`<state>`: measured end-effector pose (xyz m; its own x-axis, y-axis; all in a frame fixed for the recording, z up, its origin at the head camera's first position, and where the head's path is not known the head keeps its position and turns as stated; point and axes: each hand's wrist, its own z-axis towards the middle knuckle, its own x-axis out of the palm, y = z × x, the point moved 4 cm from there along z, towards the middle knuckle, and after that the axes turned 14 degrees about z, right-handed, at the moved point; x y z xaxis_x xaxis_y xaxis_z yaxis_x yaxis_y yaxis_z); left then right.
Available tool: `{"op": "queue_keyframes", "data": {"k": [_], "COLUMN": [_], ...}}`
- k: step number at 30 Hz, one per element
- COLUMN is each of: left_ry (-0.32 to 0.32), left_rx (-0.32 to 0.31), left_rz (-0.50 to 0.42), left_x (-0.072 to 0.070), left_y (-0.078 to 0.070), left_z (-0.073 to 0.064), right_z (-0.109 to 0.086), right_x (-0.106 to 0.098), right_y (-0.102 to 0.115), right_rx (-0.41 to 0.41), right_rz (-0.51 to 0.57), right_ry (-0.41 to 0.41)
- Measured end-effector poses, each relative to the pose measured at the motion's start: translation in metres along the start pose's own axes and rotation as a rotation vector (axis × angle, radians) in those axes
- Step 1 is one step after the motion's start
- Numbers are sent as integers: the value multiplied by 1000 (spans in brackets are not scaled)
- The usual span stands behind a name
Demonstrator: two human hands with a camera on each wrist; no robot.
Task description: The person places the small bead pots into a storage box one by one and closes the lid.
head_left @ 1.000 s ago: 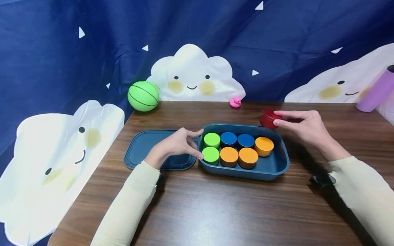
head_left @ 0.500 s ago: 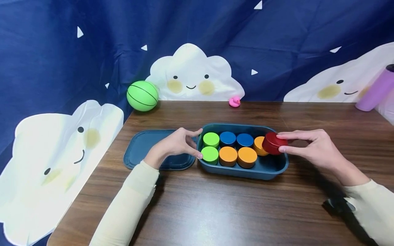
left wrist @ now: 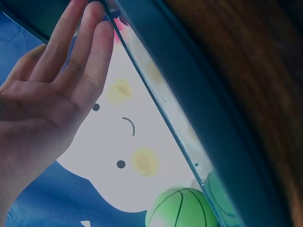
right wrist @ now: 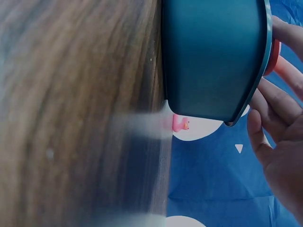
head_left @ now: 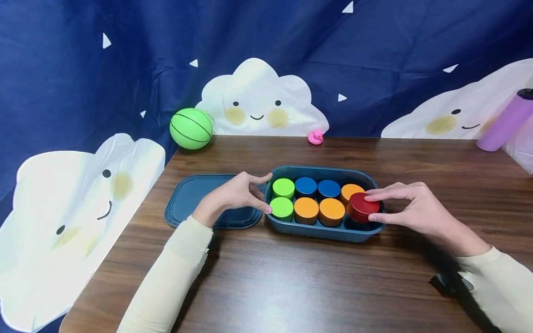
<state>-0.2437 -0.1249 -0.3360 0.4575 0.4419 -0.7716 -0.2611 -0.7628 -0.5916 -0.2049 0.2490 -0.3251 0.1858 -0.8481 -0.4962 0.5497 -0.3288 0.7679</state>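
A dark blue box [head_left: 320,233] with rounded corners lies lengthwise before me. My right hand [head_left: 418,212] pinches a red round tin [head_left: 359,210] between thumb and fingers, low inside the box's right end. In the right wrist view only a sliver of the red tin [right wrist: 273,57] shows above the rim. My left hand [head_left: 233,196] is spread at the box's left end, thumb and forefinger touching its rim; the left wrist view shows its fingers [left wrist: 97,61] nearly straight. In the box stand two green tins [head_left: 281,209], two blue tins [head_left: 329,189] and three orange tins [head_left: 331,212].
A flat blue lid [head_left: 187,201] lies left of the box, partly under my left hand. Toward the back of the wooden table [head_left: 266,282] are a green ball [head_left: 191,128], a pink rubber duck [head_left: 315,137] and a purple bottle [head_left: 504,121]. A cloud-patterned curtain hangs behind.
My right hand has brought the red tin from behind the box's back right corner, over the rim, and down to the front right inside. The left hand has stayed at the left end.
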Motion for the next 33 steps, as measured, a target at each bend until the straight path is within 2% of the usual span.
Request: {"op": "queue_keyframes", "data": {"k": [5, 10, 13, 22, 33], "left_ry": [5, 11, 7, 6, 5], "left_rx": [0, 9, 8, -1, 11], "left_rz": [2, -18, -10, 15, 14], "left_x": [0, 1, 1, 1, 1], "left_y": [1, 0, 0, 2, 0], "left_z": [0, 0, -1, 1, 0], "right_z": [0, 0, 1, 5, 8], "right_x": [2, 6, 8, 12, 15], "right_y": [0, 3, 4, 9, 15], "right_rx": [-59, -163, -186, -145, -37], "right_rz": [-51, -107, -150, -242, -334], "right_ry": [42, 92, 104, 128, 183]}}
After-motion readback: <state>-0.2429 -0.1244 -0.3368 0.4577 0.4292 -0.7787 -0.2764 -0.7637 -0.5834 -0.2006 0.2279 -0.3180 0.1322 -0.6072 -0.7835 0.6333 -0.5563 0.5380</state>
